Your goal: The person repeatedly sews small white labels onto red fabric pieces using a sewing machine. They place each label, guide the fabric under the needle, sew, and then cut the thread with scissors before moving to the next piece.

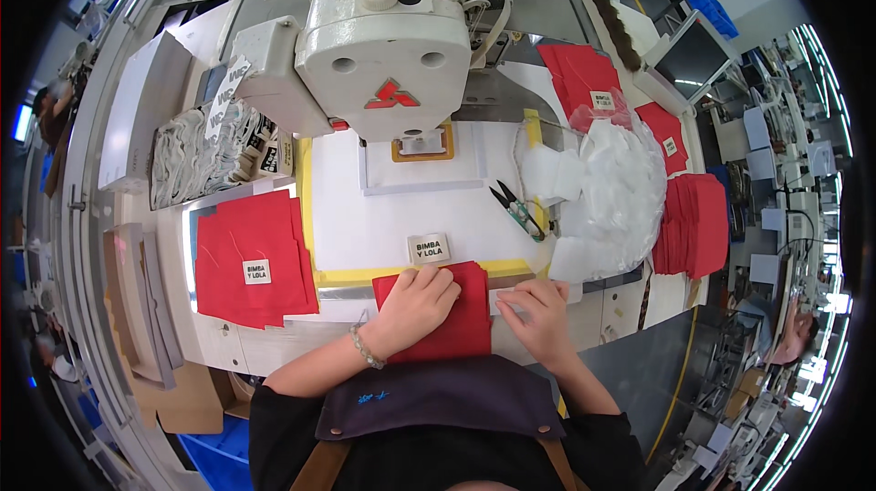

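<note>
A folded piece of red fabric (470, 308) lies at the front edge of the work table, close to my body. My left hand (412, 310) grips its upper part with bent fingers. Just beyond those fingers sits a small white label (429, 248) with dark lettering, flat on the white work surface (365, 226). To the right of the fabric and apart from it, my right hand (538, 319) is closed with fingertips drawn together; whatever they pinch is too small to see. Thread snips (520, 213) with green handles lie farther back on the right.
A white sewing machine (383, 62) stands over the table's middle, with an orange-framed clamp (422, 144) beneath. Labelled red fabric (242, 258) is stacked left, below a box of white label strips (210, 158). On the right are a plastic bag of white pieces (616, 199) and red stacks (701, 226).
</note>
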{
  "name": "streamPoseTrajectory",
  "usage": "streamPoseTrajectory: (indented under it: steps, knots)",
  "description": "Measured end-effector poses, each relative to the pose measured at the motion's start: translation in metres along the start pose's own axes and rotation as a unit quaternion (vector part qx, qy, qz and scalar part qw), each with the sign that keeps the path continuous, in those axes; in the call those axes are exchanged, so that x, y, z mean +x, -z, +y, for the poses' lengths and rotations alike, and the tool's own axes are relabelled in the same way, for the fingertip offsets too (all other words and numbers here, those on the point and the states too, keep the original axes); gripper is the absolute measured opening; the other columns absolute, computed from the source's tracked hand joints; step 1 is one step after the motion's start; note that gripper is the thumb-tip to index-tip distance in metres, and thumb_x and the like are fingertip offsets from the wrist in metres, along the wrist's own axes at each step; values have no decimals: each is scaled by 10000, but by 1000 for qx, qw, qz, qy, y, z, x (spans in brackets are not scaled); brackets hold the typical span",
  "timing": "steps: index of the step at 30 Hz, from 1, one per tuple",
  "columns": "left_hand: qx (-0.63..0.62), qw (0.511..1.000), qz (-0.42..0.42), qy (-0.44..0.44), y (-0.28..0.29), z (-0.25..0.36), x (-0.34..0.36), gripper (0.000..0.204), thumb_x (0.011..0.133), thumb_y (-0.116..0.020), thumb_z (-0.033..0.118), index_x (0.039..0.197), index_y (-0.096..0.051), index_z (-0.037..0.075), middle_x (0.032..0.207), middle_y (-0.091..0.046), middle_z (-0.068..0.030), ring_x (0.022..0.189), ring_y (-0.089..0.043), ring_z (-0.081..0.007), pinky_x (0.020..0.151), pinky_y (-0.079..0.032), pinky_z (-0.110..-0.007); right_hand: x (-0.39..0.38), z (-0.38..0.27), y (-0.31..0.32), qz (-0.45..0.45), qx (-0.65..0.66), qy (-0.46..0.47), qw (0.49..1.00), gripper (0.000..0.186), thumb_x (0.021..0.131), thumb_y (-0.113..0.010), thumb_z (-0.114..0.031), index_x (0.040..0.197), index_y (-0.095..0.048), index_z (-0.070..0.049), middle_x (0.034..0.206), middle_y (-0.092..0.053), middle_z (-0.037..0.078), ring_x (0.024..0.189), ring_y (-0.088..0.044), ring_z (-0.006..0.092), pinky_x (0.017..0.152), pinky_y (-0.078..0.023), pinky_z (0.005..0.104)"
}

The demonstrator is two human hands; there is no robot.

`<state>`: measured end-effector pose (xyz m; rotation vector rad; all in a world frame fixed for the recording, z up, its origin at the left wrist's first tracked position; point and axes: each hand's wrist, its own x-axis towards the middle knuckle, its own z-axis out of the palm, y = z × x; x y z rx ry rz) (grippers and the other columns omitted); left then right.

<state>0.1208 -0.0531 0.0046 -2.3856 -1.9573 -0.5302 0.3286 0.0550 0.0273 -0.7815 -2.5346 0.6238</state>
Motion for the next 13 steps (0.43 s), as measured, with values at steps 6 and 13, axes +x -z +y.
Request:
streamPoseTrajectory:
  steps: [6, 13]
  knots:
    - [41, 994, 77, -60, 8, 2, -15, 210, 764, -604, 167, 963, -635, 108, 902, -539, 10, 839, -512, -135, 667, -339, -278, -34, 17, -6, 32, -21, 185, 982, 351, 747, -777, -146, 1068, -655, -219, 881, -581, -10, 749, -558, 144, 675, -372, 314]
    - [128, 967, 189, -114, 57, 2, 11, 242, 715, -678, 207, 956, -683, 186, 947, -570, 45, 857, -535, -112, 789, -308, -305, -20, 17, -23, 5, -2, 347, 938, 578, 804, -728, -130, 1338, -531, -232, 1046, -612, 48, 827, -593, 176, 719, -475, 343]
